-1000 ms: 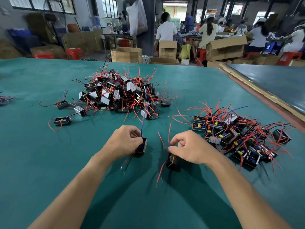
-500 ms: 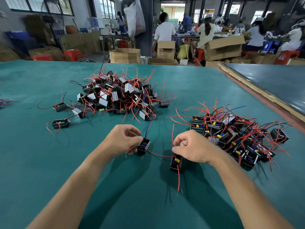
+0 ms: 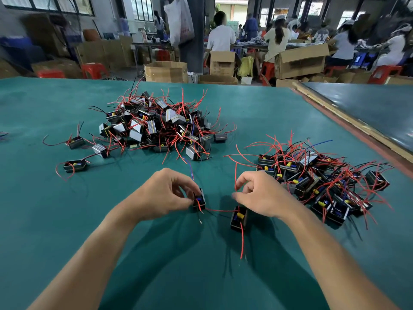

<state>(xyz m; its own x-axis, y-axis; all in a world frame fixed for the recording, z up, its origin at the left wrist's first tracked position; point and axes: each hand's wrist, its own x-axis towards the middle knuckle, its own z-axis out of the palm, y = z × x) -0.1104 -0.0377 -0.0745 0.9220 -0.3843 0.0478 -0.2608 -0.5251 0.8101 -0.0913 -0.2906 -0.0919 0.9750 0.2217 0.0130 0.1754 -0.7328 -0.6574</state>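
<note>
Green table mat (image 3: 67, 220); far heap of wired modules (image 3: 156, 126), second heap (image 3: 312, 175) at right. Left hand (image 3: 161, 195) grips black module (image 3: 199, 201) in fingertips; right hand (image 3: 261, 198) pinches red wire (image 3: 236, 173) above second module (image 3: 238, 218), lying on mat just beside.

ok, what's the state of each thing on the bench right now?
Left hand: fingers grip the small black boxed module.
Right hand: fingers pinch a thin red lead wire.
Second black boxed module: lying on the green table mat, open side up, not gripped.
Far heap of modules: jumbled.
Right heap of modules: mostly open side up, wires tangled.
</note>
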